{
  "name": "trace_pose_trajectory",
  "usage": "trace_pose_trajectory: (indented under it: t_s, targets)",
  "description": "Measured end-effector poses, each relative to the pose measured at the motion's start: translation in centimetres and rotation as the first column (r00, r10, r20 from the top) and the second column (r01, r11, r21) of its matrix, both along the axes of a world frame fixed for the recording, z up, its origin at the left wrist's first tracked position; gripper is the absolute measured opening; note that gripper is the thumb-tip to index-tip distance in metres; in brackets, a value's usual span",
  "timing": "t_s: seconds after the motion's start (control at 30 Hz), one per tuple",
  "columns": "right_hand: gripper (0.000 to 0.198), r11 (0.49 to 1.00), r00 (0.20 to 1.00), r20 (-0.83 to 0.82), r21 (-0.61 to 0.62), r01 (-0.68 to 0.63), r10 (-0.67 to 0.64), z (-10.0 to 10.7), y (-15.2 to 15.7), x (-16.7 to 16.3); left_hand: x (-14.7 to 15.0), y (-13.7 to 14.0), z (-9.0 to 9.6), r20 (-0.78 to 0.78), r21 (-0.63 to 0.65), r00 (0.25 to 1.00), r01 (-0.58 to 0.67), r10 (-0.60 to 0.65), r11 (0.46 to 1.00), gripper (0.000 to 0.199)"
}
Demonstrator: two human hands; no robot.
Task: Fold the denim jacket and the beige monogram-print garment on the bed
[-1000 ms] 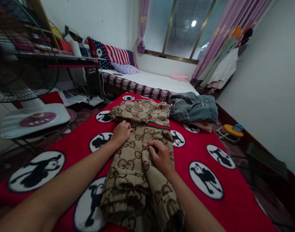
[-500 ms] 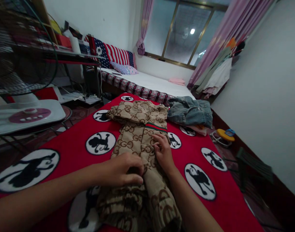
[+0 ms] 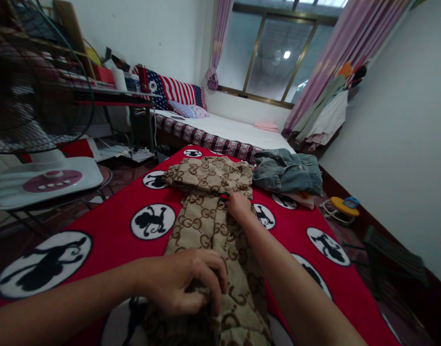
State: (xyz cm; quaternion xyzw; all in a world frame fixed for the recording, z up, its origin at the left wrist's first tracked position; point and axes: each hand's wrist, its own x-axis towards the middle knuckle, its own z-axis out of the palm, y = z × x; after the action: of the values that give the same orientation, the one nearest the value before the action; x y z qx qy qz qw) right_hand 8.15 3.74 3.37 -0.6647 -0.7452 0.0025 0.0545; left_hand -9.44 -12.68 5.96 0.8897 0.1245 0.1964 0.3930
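Observation:
A beige jacket (image 3: 195,223) with a brown letter pattern and a green-and-red stripe lies partly folded, lengthwise before me. My right hand (image 3: 239,206) is closed on its fabric by the stripe, its fingertips hidden from view. Lower down, my left hand (image 3: 191,283) hovers over or rests on the near part with fingers curled. A gap shows between thumb and fingers there, and no cloth is visibly held. Beneath the jacket is a red blanket (image 3: 115,221) with black monkey figures in white circles.
Folded denim clothing (image 3: 287,170) lies at the blanket's far right. To the left, a fan (image 3: 36,96) stands on a stool. Behind are a cluttered desk (image 3: 115,98) and a bed (image 3: 223,127). A yellow stool (image 3: 344,206) and a dark chair (image 3: 395,254) stand at right.
My right hand has gone from lying spread on the jacket to closing on it near the stripe. The left hand has shifted slightly nearer to me. The view has tilted up a little.

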Motion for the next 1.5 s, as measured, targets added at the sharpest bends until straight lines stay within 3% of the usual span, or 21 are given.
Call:
trace_pose_trajectory:
  t_s: [0.1, 0.23, 0.4, 0.5, 0.57, 0.6, 0.63, 0.7, 0.77, 0.83, 0.9, 0.97, 1.13, 1.3, 1.37, 1.43, 1.47, 1.5]
  targets:
    - [0.024, 0.995, 1.0, -0.004, 0.102, -0.009, 0.009, 1.8, 1.2, 0.4, 0.0, 0.4, 0.3, 0.015, -0.027, 1.0, -0.018, 0.019, 0.999, 0.005]
    - [0.028, 0.951, 0.993, -0.071, 0.292, 0.107, -0.09, 2.4, 2.0, 0.6, 0.0, 1.5, -0.5, -0.032, -0.003, 0.992, -0.12, 0.12, 0.993, 0.021]
    - [0.028, 0.98, 0.993, -0.088, 0.176, 0.088, -0.073, -1.6, 1.5, 0.1, -0.4, 2.5, -3.1, -0.215, -0.165, 0.959, -0.221, 0.184, 0.961, 0.025]
    - [0.024, 0.995, 0.989, -0.142, 0.081, 0.063, -0.051, -2.5, 1.5, 0.2, -0.7, 3.3, -3.6, -0.244, -0.331, 0.946, -0.289, 0.215, 0.898, 0.029]
    - [0.028, 0.987, 0.977, -0.205, 0.135, 0.084, -0.055, -2.5, 1.3, 0.2, -1.2, 4.7, -3.5, -0.2, -0.442, 0.909, -0.418, 0.367, 0.794, 0.033]
    - [0.034, 0.975, 0.971, -0.237, 0.2, 0.094, -0.045, -2.6, 1.1, 0.1, -1.6, 5.7, -3.5, -0.15, -0.492, 0.855, -0.5, 0.497, 0.712, 0.032]
    - [0.042, 0.959, 0.966, -0.26, 0.269, 0.09, -0.018, -2.9, 0.8, -0.1, -2.2, 6.9, -3.5, -0.083, -0.547, 0.76, -0.575, 0.644, 0.609, 0.029]
    - [0.053, 0.938, 0.959, -0.275, 0.344, 0.034, 0.066, -4.0, 0.1, -0.6, -3.7, 9.6, -3.4, 0.05, -0.687, 0.484, -0.618, 0.874, 0.382, 0.016]
    - [0.053, 0.947, 0.953, -0.274, 0.32, -0.034, 0.127, -5.3, -0.6, -1.1, -5.2, 12.0, -3.4, 0.066, -0.854, 0.262, -0.484, 0.963, 0.191, 0.006]
    - [0.052, 0.952, 0.95, -0.279, 0.303, -0.049, 0.138, -6.2, -0.9, -1.3, -6.1, 13.6, -3.2, 0.013, -0.959, 0.217, -0.275, 0.976, 0.074, 0.006]
    - [0.052, 0.949, 0.949, -0.283, 0.312, -0.045, 0.138, -6.4, -0.9, -1.3, -6.2, 14.4, -3.0, -0.007, -0.993, 0.226, -0.117, 0.974, 0.02, 0.012]
    - [0.051, 0.945, 0.946, -0.289, 0.325, -0.043, 0.143, -6.3, -0.8, -1.2, -5.6, 14.9, -2.7, 0.002, -0.999, 0.18, -0.044, 0.984, 0.01, 0.02]
    - [0.051, 0.933, 0.931, -0.32, 0.355, -0.053, 0.175, -6.2, -0.7, -0.8, -3.8, 17.2, -1.8, 0.049, -0.993, -0.146, -0.115, 0.988, 0.032, 0.018]
    - [0.048, 0.915, 0.88, -0.412, 0.4, -0.057, 0.235, -6.4, -0.8, -0.5, -2.8, 22.9, -0.1, 0.135, -0.975, -0.307, -0.21, 0.942, 0.071, 0.011]
    - [0.046, 0.908, 0.813, -0.511, 0.416, -0.05, 0.279, -6.4, -0.7, -0.2, -2.0, 24.8, 1.2, 0.192, -0.959, -0.35, -0.266, 0.917, 0.099, 0.012]
    - [0.043, 0.91, 0.688, -0.657, 0.415, -0.013, 0.309, -6.3, -0.6, 0.2, -0.9, 25.8, 2.9, 0.259, -0.937, -0.355, -0.316, 0.898, 0.145, 0.012]
    - [0.042, 0.915, 0.604, -0.736, 0.403, 0.029, 0.305, -6.3, -0.5, 0.4, -0.3, 25.8, 3.8, 0.315, -0.917, -0.332, -0.349, 0.889, 0.194, 0.012]
    - [0.043, 0.921, 0.504, -0.814, 0.38, 0.086, 0.289, -6.2, -0.4, 0.7, 0.2, 25.4, 4.7, 0.401, -0.873, -0.265, -0.402, 0.877, 0.278, 0.013]
